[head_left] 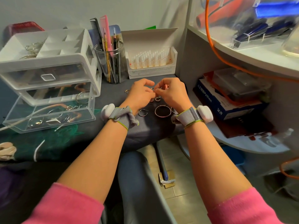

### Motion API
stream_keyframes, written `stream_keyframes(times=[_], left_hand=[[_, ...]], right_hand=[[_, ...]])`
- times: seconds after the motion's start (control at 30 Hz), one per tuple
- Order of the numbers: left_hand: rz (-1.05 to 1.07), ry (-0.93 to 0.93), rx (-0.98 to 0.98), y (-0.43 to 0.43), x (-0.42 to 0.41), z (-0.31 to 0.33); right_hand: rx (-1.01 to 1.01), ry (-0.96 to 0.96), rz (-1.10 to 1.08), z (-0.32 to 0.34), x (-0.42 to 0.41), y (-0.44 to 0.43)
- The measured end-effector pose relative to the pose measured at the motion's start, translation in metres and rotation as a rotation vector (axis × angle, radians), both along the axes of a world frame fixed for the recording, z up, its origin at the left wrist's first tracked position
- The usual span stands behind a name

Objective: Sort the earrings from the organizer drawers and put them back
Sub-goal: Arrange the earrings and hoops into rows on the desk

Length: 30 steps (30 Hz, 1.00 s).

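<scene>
My left hand and my right hand meet fingertip to fingertip above the grey cloth, both pinching a small earring between them. Below my hands lie loose earrings: a large hoop, an open hoop and a small studded hoop. Another small ring lies left of my left hand. The white organizer stands at the left. A clear drawer taken out of it rests in front with several earrings inside.
A clear cup of pens and combs and an open white box of vials stand behind my hands. A curved white shelf with books is close on the right. An orange cable hangs there.
</scene>
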<state>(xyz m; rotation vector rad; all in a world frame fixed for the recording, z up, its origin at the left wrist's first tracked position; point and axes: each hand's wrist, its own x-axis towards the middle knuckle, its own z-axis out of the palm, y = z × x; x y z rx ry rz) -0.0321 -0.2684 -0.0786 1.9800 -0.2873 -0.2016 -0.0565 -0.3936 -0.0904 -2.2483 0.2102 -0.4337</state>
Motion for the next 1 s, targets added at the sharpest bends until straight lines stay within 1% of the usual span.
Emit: stream_keyframes(times=[0.13,0.33,0.4,0.5,0.63,0.73,0.83,1.0], left_hand=[[0.075,0.013,-0.001,0.006,0.001,-0.002],[0.178,0.014,-0.033,0.025,0.002,-0.005],[0.206,0.018,-0.017,0.031,0.004,-0.010],[0.275,-0.004,0.089,0.038,0.009,-0.019],[0.348,-0.067,0.333,0.043,0.005,-0.021],[0.354,-0.108,0.439,0.047,0.003,-0.020],[0.352,-0.132,0.515,0.051,0.004,-0.022],[0.383,-0.152,0.566,0.054,0.006,-0.022]], right_hand=[[0.001,0.019,0.017,-0.005,0.001,-0.002],[-0.094,0.120,-0.005,-0.013,0.005,-0.005],[-0.127,0.152,-0.020,-0.015,0.005,-0.005],[-0.176,0.188,-0.047,-0.014,0.002,-0.008],[-0.216,0.243,-0.120,-0.014,0.001,-0.011],[-0.221,0.278,-0.162,-0.016,0.003,-0.013],[-0.207,0.308,-0.189,-0.017,0.003,-0.016],[-0.192,0.326,-0.221,-0.016,0.004,-0.019]])
